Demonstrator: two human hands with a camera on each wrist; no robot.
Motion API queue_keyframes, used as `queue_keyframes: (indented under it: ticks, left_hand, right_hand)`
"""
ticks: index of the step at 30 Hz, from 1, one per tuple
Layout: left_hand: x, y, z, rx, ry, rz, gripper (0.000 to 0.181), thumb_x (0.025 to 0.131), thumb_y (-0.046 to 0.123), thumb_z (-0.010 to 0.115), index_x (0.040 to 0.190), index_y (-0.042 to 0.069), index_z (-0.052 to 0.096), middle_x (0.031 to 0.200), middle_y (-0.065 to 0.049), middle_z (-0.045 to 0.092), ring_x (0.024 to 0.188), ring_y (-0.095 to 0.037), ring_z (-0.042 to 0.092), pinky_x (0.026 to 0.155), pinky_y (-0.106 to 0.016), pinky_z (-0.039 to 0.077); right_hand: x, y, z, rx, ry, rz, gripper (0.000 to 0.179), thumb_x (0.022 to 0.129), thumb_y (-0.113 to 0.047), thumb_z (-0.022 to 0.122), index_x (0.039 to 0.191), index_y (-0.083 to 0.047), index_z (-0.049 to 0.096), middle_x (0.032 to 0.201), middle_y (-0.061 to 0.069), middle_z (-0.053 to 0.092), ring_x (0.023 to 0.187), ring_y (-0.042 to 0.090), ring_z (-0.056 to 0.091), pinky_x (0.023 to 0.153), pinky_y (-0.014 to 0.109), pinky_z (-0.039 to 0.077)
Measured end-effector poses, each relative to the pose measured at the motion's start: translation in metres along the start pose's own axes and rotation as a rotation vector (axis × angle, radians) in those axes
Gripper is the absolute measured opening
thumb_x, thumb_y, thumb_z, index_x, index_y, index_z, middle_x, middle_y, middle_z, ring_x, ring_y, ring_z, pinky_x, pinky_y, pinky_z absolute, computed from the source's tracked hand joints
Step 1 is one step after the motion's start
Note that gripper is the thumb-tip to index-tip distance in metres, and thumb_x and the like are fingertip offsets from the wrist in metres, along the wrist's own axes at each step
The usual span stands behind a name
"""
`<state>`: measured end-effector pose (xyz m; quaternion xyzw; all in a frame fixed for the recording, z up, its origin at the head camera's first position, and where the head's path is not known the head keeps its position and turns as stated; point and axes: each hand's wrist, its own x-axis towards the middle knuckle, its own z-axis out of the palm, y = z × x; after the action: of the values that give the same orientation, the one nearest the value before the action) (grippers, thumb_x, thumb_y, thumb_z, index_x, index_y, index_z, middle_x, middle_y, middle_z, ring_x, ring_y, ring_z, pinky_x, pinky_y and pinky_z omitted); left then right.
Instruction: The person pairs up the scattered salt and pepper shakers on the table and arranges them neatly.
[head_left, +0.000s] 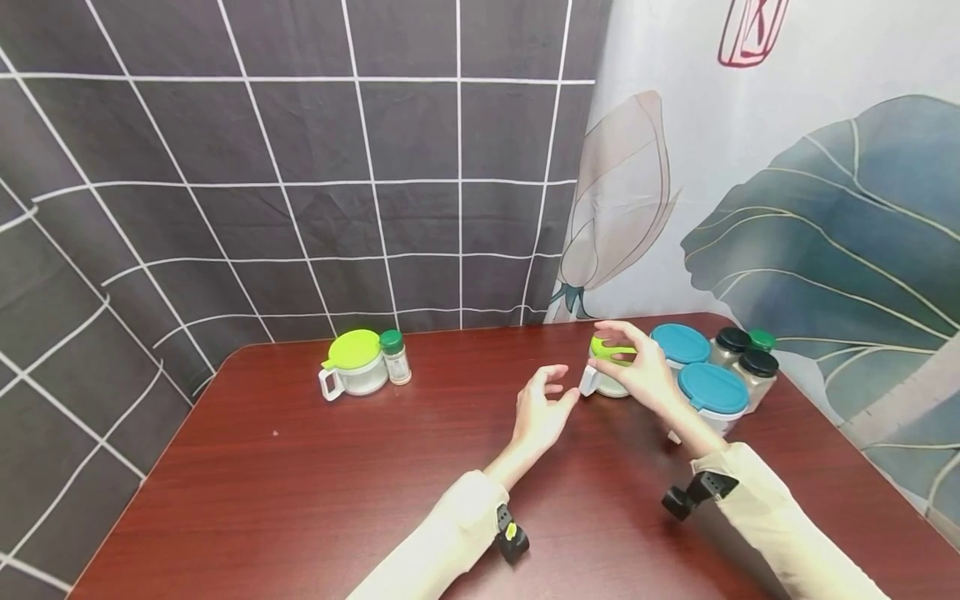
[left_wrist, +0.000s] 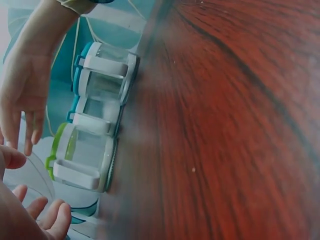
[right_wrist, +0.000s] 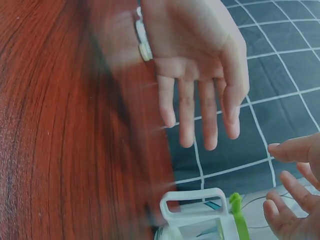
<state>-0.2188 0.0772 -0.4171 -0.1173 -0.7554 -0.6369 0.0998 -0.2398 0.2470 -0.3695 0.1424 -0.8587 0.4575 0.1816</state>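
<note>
My left hand (head_left: 538, 414) hovers over the table with its fingers loosely bent and nothing in it. Close by on its right stands a clear seasoning jar with a lime-green lid (head_left: 600, 343) and a white handle (head_left: 590, 381). In the head view my right hand (head_left: 643, 371) overlaps this jar and hides part of it. Both wrist views show the right hand (right_wrist: 295, 200) apart from the jar, fingers spread and holding nothing. The same jar (left_wrist: 82, 157) stands upright in the left wrist view, its handle facing that camera.
Two blue-lidded jars (head_left: 712, 388) stand right of the green-lidded one. Beyond them are black-capped bottles (head_left: 756, 377) and a green cap (head_left: 762, 339). At the back left, another lime-lidded jar (head_left: 356, 354) stands beside a green-capped shaker (head_left: 397, 360). Curtains hang behind the table (head_left: 315, 492).
</note>
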Motion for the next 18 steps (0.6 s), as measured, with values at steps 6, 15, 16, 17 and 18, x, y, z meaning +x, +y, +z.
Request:
queue_keyframes:
  ticks: [6, 15, 16, 17, 18]
  left_hand:
    - [0.004, 0.002, 0.005, 0.026, -0.027, -0.005, 0.037, 0.085, 0.012, 0.067, 0.121, 0.009, 0.062, 0.123, -0.011, 0.066, 0.106, -0.033, 0.065, 0.087, -0.043, 0.054]
    - [0.010, 0.004, 0.011, 0.041, -0.068, -0.009, 0.041, 0.087, 0.011, 0.065, 0.127, 0.007, 0.059, 0.128, -0.014, 0.063, 0.114, -0.033, 0.062, 0.092, -0.047, 0.051]
    - [0.010, 0.003, 0.011, 0.043, -0.069, -0.009, 0.042, 0.087, 0.011, 0.065, 0.128, 0.007, 0.059, 0.128, -0.014, 0.063, 0.114, -0.034, 0.062, 0.092, -0.047, 0.051]
    - [0.011, 0.003, 0.012, 0.046, -0.069, -0.009, 0.042, 0.087, 0.012, 0.065, 0.128, 0.007, 0.059, 0.128, -0.014, 0.063, 0.114, -0.034, 0.062, 0.092, -0.047, 0.051]
    - [0.011, 0.003, 0.012, 0.049, -0.068, -0.008, 0.042, 0.087, 0.012, 0.065, 0.128, 0.007, 0.059, 0.128, -0.013, 0.063, 0.114, -0.034, 0.062, 0.092, -0.047, 0.052]
  right_hand:
    - [0.001, 0.002, -0.008, -0.004, 0.014, 0.003, 0.051, 0.080, -0.007, 0.075, 0.128, -0.005, 0.056, 0.116, 0.020, 0.065, 0.102, 0.022, 0.061, 0.081, 0.009, 0.047]
    - [-0.001, 0.004, -0.020, 0.010, 0.015, -0.013, 0.049, 0.081, -0.007, 0.074, 0.127, -0.004, 0.057, 0.119, 0.020, 0.065, 0.102, 0.008, 0.059, 0.083, 0.009, 0.046]
    - [-0.001, 0.004, -0.021, 0.009, 0.015, -0.013, 0.049, 0.082, -0.007, 0.074, 0.127, -0.004, 0.056, 0.120, 0.021, 0.064, 0.103, 0.007, 0.059, 0.083, 0.009, 0.046]
    - [-0.001, 0.004, -0.022, 0.006, 0.016, -0.016, 0.049, 0.082, -0.007, 0.074, 0.127, -0.003, 0.056, 0.120, 0.021, 0.064, 0.102, 0.003, 0.058, 0.082, 0.009, 0.046]
    - [-0.001, 0.005, -0.023, 0.004, 0.016, -0.017, 0.049, 0.082, -0.007, 0.074, 0.128, -0.004, 0.056, 0.120, 0.021, 0.064, 0.102, 0.002, 0.058, 0.082, 0.009, 0.046]
